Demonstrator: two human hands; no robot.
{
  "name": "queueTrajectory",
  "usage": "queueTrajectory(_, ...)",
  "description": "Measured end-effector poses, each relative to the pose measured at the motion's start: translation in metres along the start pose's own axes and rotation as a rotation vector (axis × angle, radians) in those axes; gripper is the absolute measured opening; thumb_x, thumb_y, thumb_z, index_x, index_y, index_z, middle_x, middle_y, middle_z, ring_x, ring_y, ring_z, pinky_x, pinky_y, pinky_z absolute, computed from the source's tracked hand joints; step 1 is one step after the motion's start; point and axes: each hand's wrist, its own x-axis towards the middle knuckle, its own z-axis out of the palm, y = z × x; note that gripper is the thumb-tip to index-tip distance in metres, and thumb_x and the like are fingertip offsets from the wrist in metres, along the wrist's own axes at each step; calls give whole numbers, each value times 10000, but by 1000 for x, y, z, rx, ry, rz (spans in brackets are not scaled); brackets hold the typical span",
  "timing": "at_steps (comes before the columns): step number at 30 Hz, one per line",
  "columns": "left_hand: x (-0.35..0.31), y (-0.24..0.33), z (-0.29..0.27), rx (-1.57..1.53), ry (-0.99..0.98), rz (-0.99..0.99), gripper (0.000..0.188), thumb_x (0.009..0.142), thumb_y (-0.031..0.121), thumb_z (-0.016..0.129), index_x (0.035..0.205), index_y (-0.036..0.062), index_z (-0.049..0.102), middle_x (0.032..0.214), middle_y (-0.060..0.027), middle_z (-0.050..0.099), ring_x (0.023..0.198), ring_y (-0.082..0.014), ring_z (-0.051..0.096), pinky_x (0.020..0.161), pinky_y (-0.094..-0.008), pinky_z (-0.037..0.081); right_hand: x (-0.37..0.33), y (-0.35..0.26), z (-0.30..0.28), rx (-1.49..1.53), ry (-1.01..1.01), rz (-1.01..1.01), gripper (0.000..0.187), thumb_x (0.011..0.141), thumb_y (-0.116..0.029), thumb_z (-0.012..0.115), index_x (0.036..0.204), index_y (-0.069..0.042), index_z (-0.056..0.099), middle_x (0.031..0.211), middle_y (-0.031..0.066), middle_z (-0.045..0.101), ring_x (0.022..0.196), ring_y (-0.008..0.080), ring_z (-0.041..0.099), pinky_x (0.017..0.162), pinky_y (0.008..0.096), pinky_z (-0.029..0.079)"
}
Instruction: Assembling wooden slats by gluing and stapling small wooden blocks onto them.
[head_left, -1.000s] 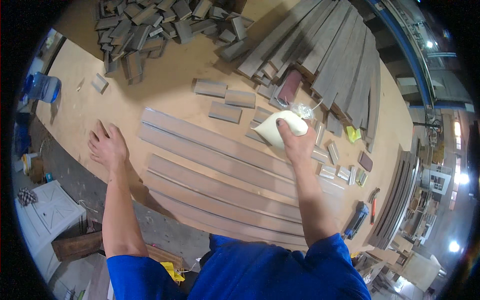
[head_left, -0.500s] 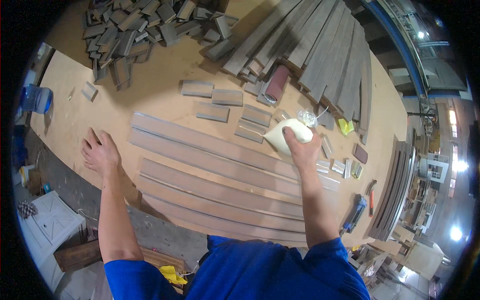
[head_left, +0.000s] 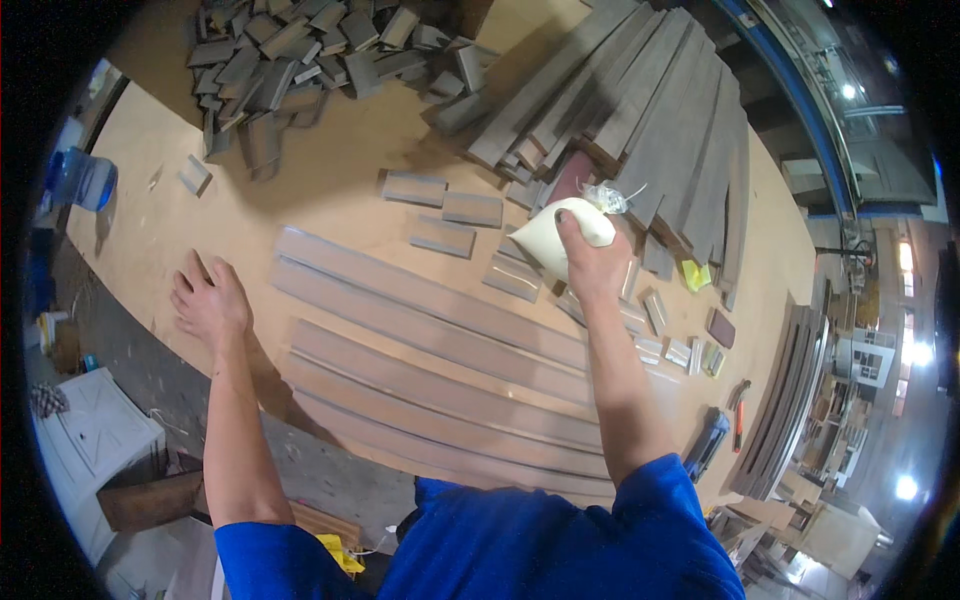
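My right hand [head_left: 600, 265] is closed around a soft, tied clear plastic bag of cream-white glue [head_left: 548, 238]. The bag's pointed corner faces left, and its knotted top sticks out beyond my thumb. Below the tip lies a short grooved wood piece [head_left: 512, 277] with shiny wet-looking streaks. More short pieces [head_left: 473, 210] lie to its left. Long grooved wood strips [head_left: 430, 305] run side by side across the table between my hands. My left hand [head_left: 212, 302] is spread and holds nothing, at the table's near left edge; whether it touches the tabletop I cannot tell.
Long grey boards [head_left: 650, 110] are piled at the back right, with a dark red roll [head_left: 574, 174] at their ends. A heap of short blocks [head_left: 290, 60] lies far left. A blue-handled tool [head_left: 708, 440], a red-handled tool [head_left: 739, 418] and stacked strips [head_left: 778, 405] lie right.
My right hand has lifted the glue bag slightly up and left, and its tip has shifted. The whole view has shifted a little; my left hand stays spread.
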Motion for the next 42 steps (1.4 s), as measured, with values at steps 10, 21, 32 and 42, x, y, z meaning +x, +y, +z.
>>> queueTrajectory(10,2,-3,8,29,69,37,640,1019,587,395,1583,284,409,1640,-152,350,1524,-351,275,1203,-635,183,-2,21,-32,19,75,4,346,845,-260,845,1027,21,756,916,91,768,825,144,706,766,304,558)
queueTrajectory(21,-1,1,1,35,21,26,647,1021,585,392,1584,266,408,1644,-152,341,1526,-342,273,1212,-632,171,2,11,-49,90,79,-19,358,860,-226,835,1097,18,724,981,79,760,870,130,695,803,291,551)
queueTrajectory(32,-5,2,1,20,28,18,630,1018,537,447,1583,261,411,1642,-161,339,1525,-383,268,1212,-647,168,19,-34,54,51,-104,-126,389,845,-302,843,1059,8,745,935,92,771,855,149,714,778,312,556)
queueTrajectory(42,-5,3,-3,-27,45,-2,628,1018,542,446,1585,273,408,1647,-156,328,1537,-379,243,1220,-647,157,30,-23,64,26,-75,-168,428,822,-331,873,1055,6,752,957,106,775,860,157,720,785,319,564)
